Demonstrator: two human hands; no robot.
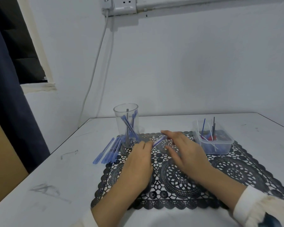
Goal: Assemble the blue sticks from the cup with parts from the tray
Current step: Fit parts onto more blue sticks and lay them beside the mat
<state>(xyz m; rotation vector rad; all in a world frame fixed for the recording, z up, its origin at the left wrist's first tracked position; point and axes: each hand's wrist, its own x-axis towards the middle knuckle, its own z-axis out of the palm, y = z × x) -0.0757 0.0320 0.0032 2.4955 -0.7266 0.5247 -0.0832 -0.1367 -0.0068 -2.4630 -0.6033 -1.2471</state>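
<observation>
A clear plastic cup (126, 118) stands at the back left of the black lace mat (236, 171) with several blue sticks in it. A row of blue sticks (108, 151) lies on the table left of the mat. My left hand (138, 163) grips one blue stick (159, 140) by its near end, and the stick points up and to the right. My right hand (182, 148) hovers over the stick's far end with fingers spread and holds nothing. A clear tray (223, 145) with thin rods and small red and blue parts sits at the mat's back right.
The white table (56, 177) has a pencil scribble near its left front. A cardboard box (2, 161) stands beside the table's left edge, next to a dark curtain. White cables hang down the wall behind the cup.
</observation>
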